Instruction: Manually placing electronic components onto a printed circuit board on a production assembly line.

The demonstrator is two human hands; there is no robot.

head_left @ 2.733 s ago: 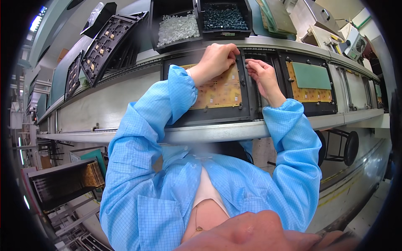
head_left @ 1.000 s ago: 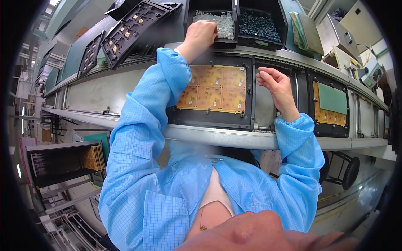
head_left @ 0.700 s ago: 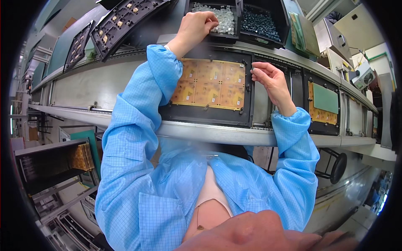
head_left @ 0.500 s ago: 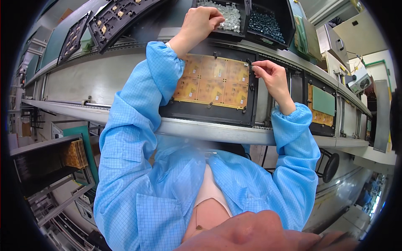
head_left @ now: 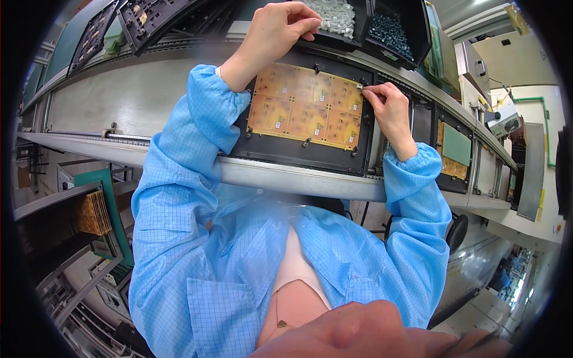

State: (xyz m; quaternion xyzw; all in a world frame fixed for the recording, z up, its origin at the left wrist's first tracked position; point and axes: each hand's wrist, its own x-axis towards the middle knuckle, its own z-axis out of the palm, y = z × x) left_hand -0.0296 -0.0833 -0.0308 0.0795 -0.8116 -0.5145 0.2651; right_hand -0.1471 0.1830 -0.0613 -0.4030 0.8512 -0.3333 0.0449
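A yellow-brown panel of circuit boards [head_left: 304, 107] lies in a black carrier frame [head_left: 286, 156] on the rail line in front of me. My right hand [head_left: 391, 110] is at the panel's far right corner, thumb and forefinger pinched beside a small white part [head_left: 359, 86]. Whether the fingers grip that part is unclear. My left hand [head_left: 277, 30] is raised beyond the panel's far edge, beside a black bin of small white parts [head_left: 337, 18]. Its thumb and fingertips are pressed together; anything between them is too small to name.
Right of the white parts is a bin of dark blue parts [head_left: 388, 37]. Black trays [head_left: 161, 21] lean at the far left. Another carrier with a green sheet [head_left: 456, 144] sits farther right on the line. A metal rail [head_left: 298, 179] runs along the near side.
The whole view has shifted a little. My left hand has drawn slightly leftward from the white parts. My right hand stays at the panel's corner, its fingertips a little closer to the white part.
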